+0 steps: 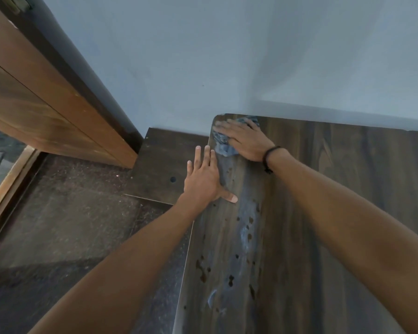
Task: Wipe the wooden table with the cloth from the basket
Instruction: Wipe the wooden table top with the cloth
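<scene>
The dark wooden table (323, 213) fills the right half of the view, its left edge running down the middle. My right hand (244, 138) lies flat on a crumpled grey-blue cloth (223, 145) at the table's far left corner, by the wall. My left hand (204, 179) rests flat and spread on the table's left edge, thumb on the top, holding nothing. Dark drops and pale smears (244, 232) run along the table surface below the hands. No basket is in view.
A lower dark wooden board (164, 165) with a round hole sits left of the table against the pale blue wall (227, 56). A brown wooden door (46, 97) stands at the left. The floor (70, 225) is dark speckled stone.
</scene>
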`<state>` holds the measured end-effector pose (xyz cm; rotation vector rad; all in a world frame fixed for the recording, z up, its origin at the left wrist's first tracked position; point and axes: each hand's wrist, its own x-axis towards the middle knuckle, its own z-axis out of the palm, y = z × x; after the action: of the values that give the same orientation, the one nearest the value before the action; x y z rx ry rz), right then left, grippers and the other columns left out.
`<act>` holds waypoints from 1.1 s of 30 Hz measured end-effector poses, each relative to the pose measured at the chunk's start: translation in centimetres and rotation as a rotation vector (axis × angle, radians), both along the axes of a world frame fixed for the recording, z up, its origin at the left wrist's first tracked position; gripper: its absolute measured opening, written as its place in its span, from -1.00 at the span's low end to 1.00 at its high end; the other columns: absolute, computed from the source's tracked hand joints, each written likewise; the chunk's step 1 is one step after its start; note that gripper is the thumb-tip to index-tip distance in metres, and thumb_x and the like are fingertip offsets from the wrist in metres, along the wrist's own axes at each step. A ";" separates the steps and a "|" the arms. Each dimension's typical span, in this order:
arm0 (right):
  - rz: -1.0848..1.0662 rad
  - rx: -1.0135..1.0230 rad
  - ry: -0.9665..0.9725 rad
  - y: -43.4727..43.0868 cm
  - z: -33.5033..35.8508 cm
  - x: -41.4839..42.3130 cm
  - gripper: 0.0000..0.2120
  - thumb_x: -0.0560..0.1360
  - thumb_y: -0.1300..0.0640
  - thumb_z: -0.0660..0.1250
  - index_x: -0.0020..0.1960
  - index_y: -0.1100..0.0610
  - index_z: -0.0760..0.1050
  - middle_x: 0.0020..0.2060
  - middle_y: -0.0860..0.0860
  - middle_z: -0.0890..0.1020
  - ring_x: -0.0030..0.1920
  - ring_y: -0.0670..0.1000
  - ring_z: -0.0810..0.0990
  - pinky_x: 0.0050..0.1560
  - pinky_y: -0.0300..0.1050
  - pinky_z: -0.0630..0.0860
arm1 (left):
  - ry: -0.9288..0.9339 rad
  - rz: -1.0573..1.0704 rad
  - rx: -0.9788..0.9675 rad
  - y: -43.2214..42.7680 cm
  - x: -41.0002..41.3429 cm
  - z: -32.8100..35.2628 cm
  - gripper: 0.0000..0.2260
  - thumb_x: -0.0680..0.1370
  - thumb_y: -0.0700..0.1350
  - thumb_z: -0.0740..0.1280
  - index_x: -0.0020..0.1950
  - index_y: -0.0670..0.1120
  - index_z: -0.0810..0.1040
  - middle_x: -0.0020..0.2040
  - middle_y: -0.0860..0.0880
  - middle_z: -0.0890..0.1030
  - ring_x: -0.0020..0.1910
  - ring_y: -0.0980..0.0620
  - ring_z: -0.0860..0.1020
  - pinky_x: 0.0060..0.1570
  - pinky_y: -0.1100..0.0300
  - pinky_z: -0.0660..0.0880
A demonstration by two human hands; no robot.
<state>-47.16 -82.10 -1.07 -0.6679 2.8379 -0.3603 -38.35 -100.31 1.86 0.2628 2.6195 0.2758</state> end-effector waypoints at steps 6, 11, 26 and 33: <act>-0.296 -0.004 0.038 1.7 0.0 3.1 -0.49 0.70 0.02 -0.04 0.63 -0.17 0.03 0.62 -0.18 0.10 0.61 -0.06 0.04 0.57 0.12 -0.15 | 0.018 -0.007 -0.053 -0.7 2.0 -0.1 0.37 0.23 0.44 0.49 0.60 -0.20 -0.32 0.60 -0.13 -0.37 0.56 -0.11 -0.39 0.54 -0.17 -0.22; -0.102 0.015 0.067 0.1 -0.8 8.3 -0.45 0.63 -0.13 -0.17 0.62 -0.20 0.05 0.61 -0.20 0.13 0.60 -0.09 0.06 0.58 0.13 -0.10 | -0.102 -0.154 -0.139 -1.9 4.5 0.4 0.42 0.19 0.40 0.54 0.59 -0.21 -0.36 0.58 -0.14 -0.42 0.55 -0.12 -0.41 0.53 -0.17 -0.24; -0.301 -0.029 0.019 -5.3 -0.1 0.1 -0.51 0.70 -0.07 -0.07 0.63 -0.16 0.07 0.62 -0.18 0.08 0.61 -0.06 0.00 0.56 0.16 -0.16 | -0.008 -0.216 -0.296 -1.8 7.1 1.2 0.20 0.39 0.38 0.41 0.60 -0.23 -0.29 0.62 -0.16 -0.29 0.57 -0.13 -0.37 0.55 -0.18 -0.23; -0.161 -0.019 0.016 -6.1 -1.1 1.0 -0.50 0.69 -0.11 -0.08 0.62 -0.14 0.07 0.61 -0.15 0.13 0.61 -0.04 0.04 0.56 0.19 -0.13 | -0.038 -0.156 -0.198 -2.2 7.7 1.2 0.15 0.42 0.33 0.42 0.62 -0.18 -0.27 0.63 -0.10 -0.30 0.56 -0.11 -0.39 0.55 -0.16 -0.26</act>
<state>-46.17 -88.24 -2.14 -0.4478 2.9153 -0.4095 -30.66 -102.53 3.08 0.3861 2.5481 -0.0315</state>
